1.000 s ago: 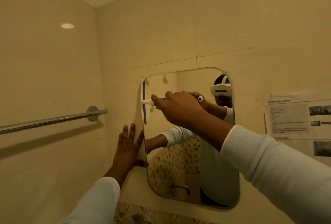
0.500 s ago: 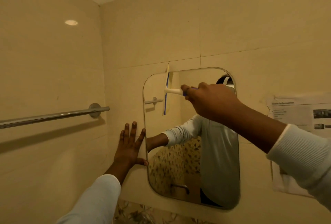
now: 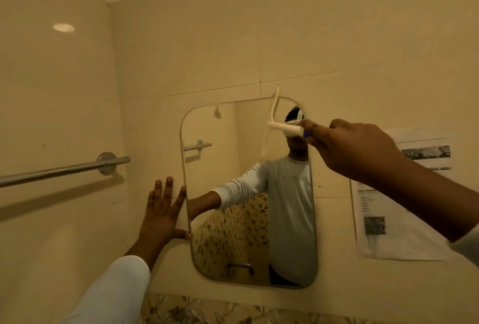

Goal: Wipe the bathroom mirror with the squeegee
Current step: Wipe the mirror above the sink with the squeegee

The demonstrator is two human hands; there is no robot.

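A rounded rectangular mirror [image 3: 228, 157] hangs on the beige tiled wall. My right hand [image 3: 355, 147] grips the white handle of the squeegee [image 3: 283, 128]. Its blade stands upright against the glass near the mirror's top right, and its upper tip reaches just over the top edge. My left hand [image 3: 163, 212] lies flat on the wall with fingers spread, touching the mirror's left edge. The mirror reflects my torso and arms.
A chrome towel bar [image 3: 64, 170] juts from the left wall at about hand height. A printed paper notice [image 3: 394, 209] is stuck to the wall right of the mirror. A leaf-patterned surface [image 3: 207, 310] runs below the mirror.
My right hand has drawn the squeegee rightward across the top of the mirror, from the left edge to near the right edge. My left hand has stayed on the wall.
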